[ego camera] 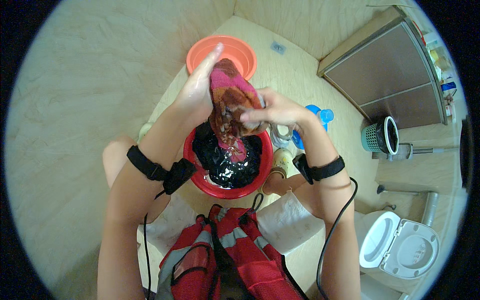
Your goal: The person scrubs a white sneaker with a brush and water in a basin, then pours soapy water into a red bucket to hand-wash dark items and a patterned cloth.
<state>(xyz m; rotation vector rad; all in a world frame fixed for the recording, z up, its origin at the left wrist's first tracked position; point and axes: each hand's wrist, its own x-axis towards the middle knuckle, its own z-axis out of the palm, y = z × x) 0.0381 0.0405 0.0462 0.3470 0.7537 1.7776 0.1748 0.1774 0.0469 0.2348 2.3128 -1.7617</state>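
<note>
A wet patterned cloth (pixel 232 97) in pink, orange and brown is stretched between my hands above a red basin. My left hand (pixel 200 84) lies along its left side, thumb pointing up, palm wet; whether its fingers close on the cloth is hidden. My right hand (pixel 273 108) grips the cloth's right side between thumb and fingers. The cloth's lower end hangs down to the basin. In the red basin (pixel 228 193) dark wet fabric (pixel 240 168) lies in shiny water.
An orange basin (pixel 243 48) stands on the floor beyond my hands, near a floor drain (pixel 278 47). To the right are a blue bottle (pixel 313 112), a cabinet (pixel 386 63), a green waste basket (pixel 370 138) and a toilet (pixel 378 238). Black cables hang from my forearm straps.
</note>
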